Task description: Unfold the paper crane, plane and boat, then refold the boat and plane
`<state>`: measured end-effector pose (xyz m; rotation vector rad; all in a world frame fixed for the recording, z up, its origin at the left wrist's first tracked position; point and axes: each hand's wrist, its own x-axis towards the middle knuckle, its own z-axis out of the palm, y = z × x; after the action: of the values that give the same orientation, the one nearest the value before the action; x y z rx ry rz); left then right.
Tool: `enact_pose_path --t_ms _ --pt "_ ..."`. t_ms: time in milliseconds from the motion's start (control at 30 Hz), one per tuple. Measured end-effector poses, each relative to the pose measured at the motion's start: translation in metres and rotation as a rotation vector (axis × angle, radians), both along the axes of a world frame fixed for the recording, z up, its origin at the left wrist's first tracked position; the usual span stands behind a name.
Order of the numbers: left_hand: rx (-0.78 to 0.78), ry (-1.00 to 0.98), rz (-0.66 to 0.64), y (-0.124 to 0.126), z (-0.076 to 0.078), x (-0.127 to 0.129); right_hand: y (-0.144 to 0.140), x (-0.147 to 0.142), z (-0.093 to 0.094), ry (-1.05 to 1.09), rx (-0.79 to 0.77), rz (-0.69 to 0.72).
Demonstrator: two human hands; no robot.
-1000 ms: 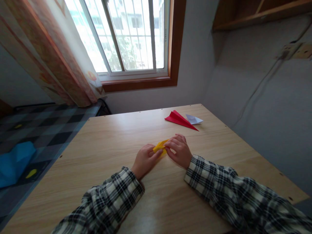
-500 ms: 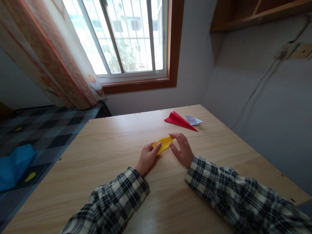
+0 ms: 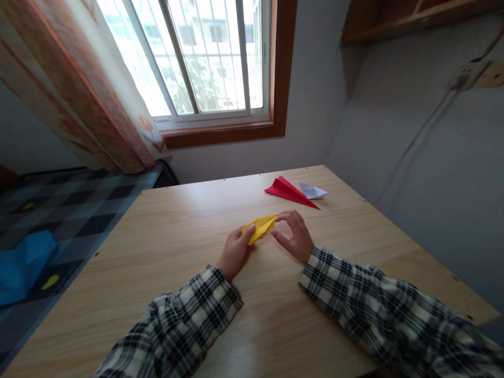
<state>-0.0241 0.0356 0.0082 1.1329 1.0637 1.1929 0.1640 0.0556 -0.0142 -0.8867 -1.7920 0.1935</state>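
Observation:
A piece of folded yellow paper (image 3: pixel 263 227) is gripped at its left end by my left hand (image 3: pixel 234 252), the thumb pressing on its upper face. It is held a little above the wooden table (image 3: pixel 177 223). On the other side, my right hand (image 3: pixel 296 240) has its thumb and index finger spread apart. The index fingertip is at the paper's right tip; whether it touches is hard to make out. The thumb stands clear, just below that tip.
Beyond my hands lie a red paper plane (image 3: pixel 290 194) and a small white paper boat (image 3: pixel 314 191). At left, a blue folded paper (image 3: pixel 27 265) rests on a checkered cloth (image 3: pixel 84 197). Walls, a window (image 3: pixel 212 63) and a curtain (image 3: pixel 98 94) border the table.
My right thumb has come away from the yellow paper and the fingers have spread. The paper has shifted slightly left in my left hand, showing more of its folded layers.

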Motion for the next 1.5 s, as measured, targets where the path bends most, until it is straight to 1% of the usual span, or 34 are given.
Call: enact_pose_path --t_ms 333,533,700,933,1200,1333,1500 --pt "-0.031 0.026 -0.018 -0.001 -0.001 0.0 0.001 0.002 0.0 -0.013 0.043 0.002" --pt "-0.003 0.029 -0.03 0.0 -0.004 -0.002 -0.001 0.001 0.003 0.01 0.021 -0.004" --pt "-0.009 0.038 -0.039 0.0 -0.005 -0.002 0.001 0.002 0.001 0.034 0.005 -0.009" --pt "-0.014 0.037 -0.057 0.001 -0.008 -0.003 0.008 0.004 -0.005 0.073 -0.048 -0.02" --pt "-0.031 0.03 -0.073 0.001 -0.011 -0.003 0.012 0.005 -0.01 0.149 -0.151 0.009" --pt "-0.027 0.058 -0.066 0.001 -0.01 -0.003 0.012 0.005 -0.011 0.175 -0.185 0.021" --pt "-0.016 0.073 -0.058 0.0 -0.008 -0.003 0.011 0.005 -0.009 0.178 -0.237 0.072"
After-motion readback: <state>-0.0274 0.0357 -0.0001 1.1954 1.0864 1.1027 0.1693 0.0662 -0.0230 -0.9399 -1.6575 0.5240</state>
